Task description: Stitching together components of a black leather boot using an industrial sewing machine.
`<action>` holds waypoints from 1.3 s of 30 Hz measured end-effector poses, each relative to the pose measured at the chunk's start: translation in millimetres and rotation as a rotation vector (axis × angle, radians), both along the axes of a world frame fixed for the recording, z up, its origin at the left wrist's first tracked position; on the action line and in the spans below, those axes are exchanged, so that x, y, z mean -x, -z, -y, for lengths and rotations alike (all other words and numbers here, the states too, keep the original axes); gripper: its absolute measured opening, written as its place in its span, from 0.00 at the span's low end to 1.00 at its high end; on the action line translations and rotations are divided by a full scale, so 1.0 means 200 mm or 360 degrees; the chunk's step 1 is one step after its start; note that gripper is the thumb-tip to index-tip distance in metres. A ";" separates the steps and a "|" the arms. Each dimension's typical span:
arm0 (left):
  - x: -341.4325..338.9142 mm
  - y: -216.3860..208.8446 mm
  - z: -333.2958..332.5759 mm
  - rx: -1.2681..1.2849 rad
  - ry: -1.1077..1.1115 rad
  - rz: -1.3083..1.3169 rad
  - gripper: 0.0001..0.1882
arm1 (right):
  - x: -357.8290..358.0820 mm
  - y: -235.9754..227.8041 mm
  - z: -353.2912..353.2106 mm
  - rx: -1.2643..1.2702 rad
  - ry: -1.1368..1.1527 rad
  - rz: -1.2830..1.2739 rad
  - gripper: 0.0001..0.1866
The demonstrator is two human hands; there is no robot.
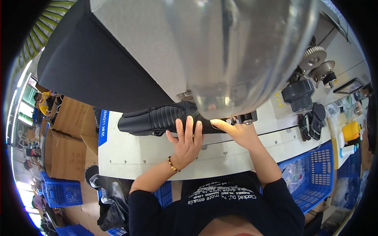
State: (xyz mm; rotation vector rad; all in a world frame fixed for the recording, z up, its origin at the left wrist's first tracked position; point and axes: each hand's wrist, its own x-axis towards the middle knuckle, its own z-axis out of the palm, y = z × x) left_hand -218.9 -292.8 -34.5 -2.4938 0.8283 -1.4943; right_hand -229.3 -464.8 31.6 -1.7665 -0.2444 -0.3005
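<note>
A black padded piece (157, 120), leather-like with a ribbed panel, lies across the white sewing machine table under the machine head. My left hand (186, 142) rests on its near edge with fingers spread and extended. Close to the machine's needle area, my right hand (241, 134) is at the piece's right end, its thumb laid along the near side. The other fingers of that hand are mostly hidden behind the machine parts. A large clear, blurred cover (236, 70) blocks the view of the stitching spot.
The machine's dark body (90, 67) overhangs at upper left. A black motor-like knob (298, 96) and a small black part (312, 122) are to the right. Blue baskets (315, 173) stand by the table, a yellow bottle (351, 131) at far right, cardboard boxes (69, 145) at left.
</note>
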 end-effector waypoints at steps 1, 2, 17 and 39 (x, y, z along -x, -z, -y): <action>-0.02 0.06 0.00 0.0166 0.0067 0.0006 0.20 | 0.00 0.01 0.01 0.0006 -0.0002 0.0000 0.13; -0.03 0.12 0.00 0.0331 0.0132 0.0014 0.20 | -0.01 0.04 0.02 0.0034 -0.0060 -0.0049 0.13; -0.04 -0.62 -0.08 -0.0585 0.0543 -0.0100 0.13 | 0.06 0.04 -0.16 -0.1445 -0.0370 -0.0933 0.11; -0.08 -0.27 -0.04 0.0239 0.0598 -0.0131 0.13 | 0.04 -0.16 0.11 0.0926 0.0149 0.0728 0.17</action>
